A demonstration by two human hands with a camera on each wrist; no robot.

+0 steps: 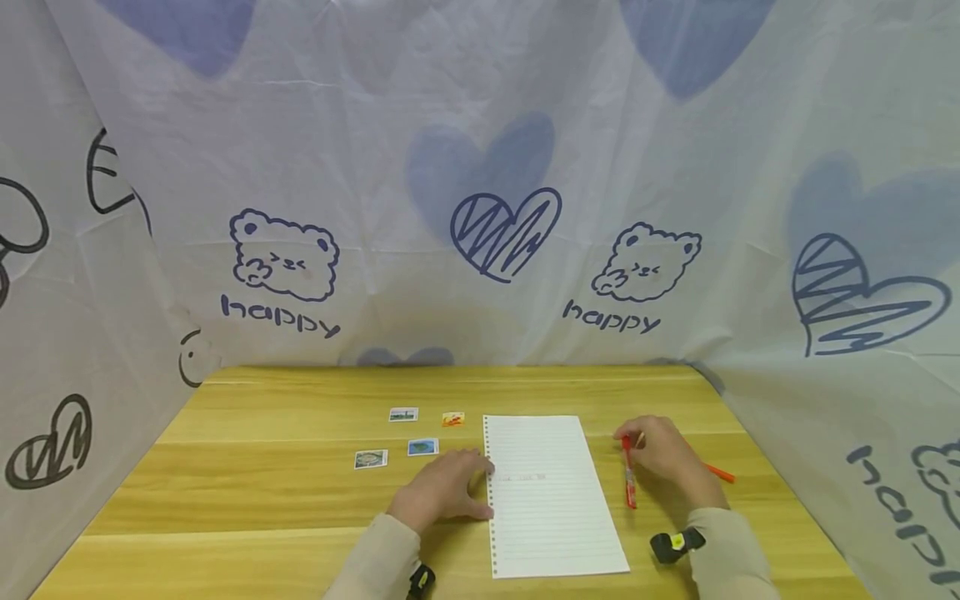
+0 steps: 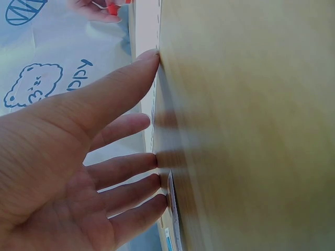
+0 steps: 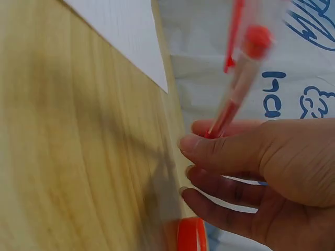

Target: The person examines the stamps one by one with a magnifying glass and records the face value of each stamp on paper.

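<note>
Nearest us, at the lower left, a pale sleeve (image 1: 375,562) reaches over the table (image 1: 225,517), a black wrist camera (image 1: 422,581) by its cuff. Beyond it lie four cards (image 1: 371,459), flat on the wood, apart from one another and from the sheet (image 1: 555,533). Next comes the left hand (image 1: 446,485), its fingers loose and parted, gripping nothing; its thumb and some fingertips are at the sheet's holed edge. We see that lined sheet lying flat, with a short row of faint marks (image 1: 522,477) partway down. We judge that only this row is done: the other lines look bare, and no card is on the sheet. How much is left, we cannot tell. Right of the sheet we find the red pen (image 1: 630,483), one end pinched between thumb and forefinger of the right hand (image 1: 667,454), whose other fingers bend loosely. It is clear of the sheet, so we take it that nothing is being written now; whether it is capped, we cannot tell. Rightmost, beside the right wrist, an orange stick (image 1: 720,472) lies on the table.
</note>
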